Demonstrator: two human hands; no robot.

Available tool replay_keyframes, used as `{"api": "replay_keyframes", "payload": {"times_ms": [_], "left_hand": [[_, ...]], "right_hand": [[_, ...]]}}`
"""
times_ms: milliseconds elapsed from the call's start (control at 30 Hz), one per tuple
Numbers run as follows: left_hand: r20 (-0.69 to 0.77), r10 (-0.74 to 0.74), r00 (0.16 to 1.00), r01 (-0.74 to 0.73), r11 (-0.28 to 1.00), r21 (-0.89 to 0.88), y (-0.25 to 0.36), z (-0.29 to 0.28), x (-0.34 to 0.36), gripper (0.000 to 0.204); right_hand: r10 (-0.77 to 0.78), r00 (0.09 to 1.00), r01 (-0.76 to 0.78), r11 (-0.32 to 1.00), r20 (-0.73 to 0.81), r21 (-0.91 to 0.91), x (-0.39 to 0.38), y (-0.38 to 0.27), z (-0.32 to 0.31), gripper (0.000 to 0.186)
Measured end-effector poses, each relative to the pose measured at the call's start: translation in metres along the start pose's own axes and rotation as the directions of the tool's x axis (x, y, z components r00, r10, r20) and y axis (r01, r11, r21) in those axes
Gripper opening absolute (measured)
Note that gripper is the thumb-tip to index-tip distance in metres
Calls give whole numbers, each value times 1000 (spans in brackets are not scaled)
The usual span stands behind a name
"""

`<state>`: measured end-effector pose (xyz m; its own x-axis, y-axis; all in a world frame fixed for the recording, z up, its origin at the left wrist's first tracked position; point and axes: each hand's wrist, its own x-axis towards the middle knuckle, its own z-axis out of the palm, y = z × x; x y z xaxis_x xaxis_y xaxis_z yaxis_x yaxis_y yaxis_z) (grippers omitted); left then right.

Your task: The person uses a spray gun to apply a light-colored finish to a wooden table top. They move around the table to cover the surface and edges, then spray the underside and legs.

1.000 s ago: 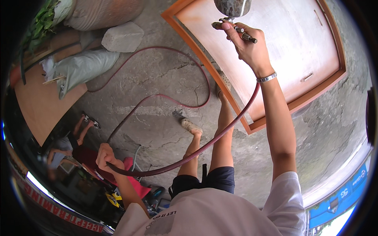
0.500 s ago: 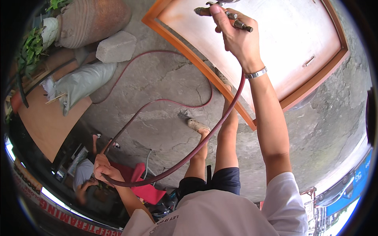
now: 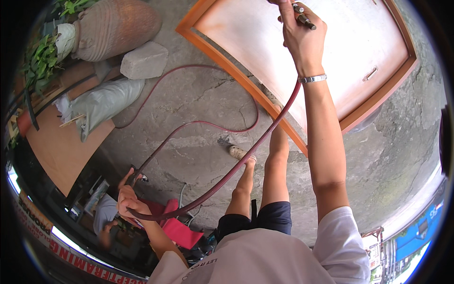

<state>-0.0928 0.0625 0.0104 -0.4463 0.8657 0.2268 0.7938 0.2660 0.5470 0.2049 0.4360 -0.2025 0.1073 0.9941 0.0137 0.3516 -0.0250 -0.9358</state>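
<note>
At the top, my right hand [image 3: 305, 40] is closed round a metal spray gun [image 3: 305, 20], whose upper part is cut off by the picture's edge. It is over a white panel [image 3: 359, 42] with an orange-brown wooden border [image 3: 359, 120], stained faintly orange near one corner. A red hose [image 3: 250, 151] runs from beside my right wrist, partly hidden there, down in a long curve to my left hand [image 3: 130, 201]. My left hand, low on the left, is closed round the hose. The rest of the hose winds over the concrete floor [image 3: 198, 156].
At upper left are a clay jar [image 3: 120, 28], plants [image 3: 45, 61], a concrete block [image 3: 144, 61], a filled plastic sack [image 3: 109, 99] and a tan board [image 3: 71, 146]. Lower left, another person [image 3: 104, 213] is near red fabric [image 3: 189, 234]. My feet stand beside the frame.
My right hand with the spray gun has risen toward the top edge, and the gun's cup has left the picture. My left hand is slightly lower and still on the hose.
</note>
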Motion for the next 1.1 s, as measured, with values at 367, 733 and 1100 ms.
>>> {"api": "replay_keyframes", "payload": {"times_ms": [367,733,1100], "left_hand": [[-29,-96,995,93,991,-96,-2,-6,6,59],[16,-63,998,64,996,-69,7,4,30,63],[8,-53,999,54,991,-124,13,15,40,63]], "right_hand": [[187,936,-245,954,297,170,-53,-11,12,41],[121,951,-151,985,285,84,-39,1,30,40],[220,975,-216,971,-30,99,18,15,5,51]]}}
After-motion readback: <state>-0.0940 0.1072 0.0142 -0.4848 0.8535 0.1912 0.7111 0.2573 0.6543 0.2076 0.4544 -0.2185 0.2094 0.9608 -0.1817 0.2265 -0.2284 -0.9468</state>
